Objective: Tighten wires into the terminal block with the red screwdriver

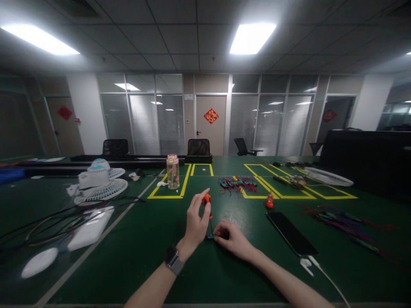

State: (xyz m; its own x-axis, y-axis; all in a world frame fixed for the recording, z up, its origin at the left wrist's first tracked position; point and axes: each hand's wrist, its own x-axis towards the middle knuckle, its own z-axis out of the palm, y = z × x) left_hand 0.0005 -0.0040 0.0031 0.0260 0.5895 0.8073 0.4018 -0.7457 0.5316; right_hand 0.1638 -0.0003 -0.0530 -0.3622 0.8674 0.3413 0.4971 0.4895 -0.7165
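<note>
My left hand [195, 218], with a watch [174, 259] on its wrist, grips the orange and black handle of a screwdriver [207, 199]. The screwdriver stands nearly upright, its thin shaft pointing down at a small green circuit board [210, 236] on the table. Whether the tip touches the board is too small to tell. My right hand [233, 240] lies low on the table, thumb and fingers pinched on the board's right end. Part of the board is hidden behind the fingers. Beyond my hands lies a pile of similar boards with red and blue wires [238, 184].
A red-orange object [269, 202] and a phone [291, 233] with a white cable lie to the right, near more wired boards [348, 224]. A bottle [173, 172] stands ahead. Leftward are a white fan [99, 182], black cables and a white mouse [40, 262]. Yellow tape marks the green table [244, 284].
</note>
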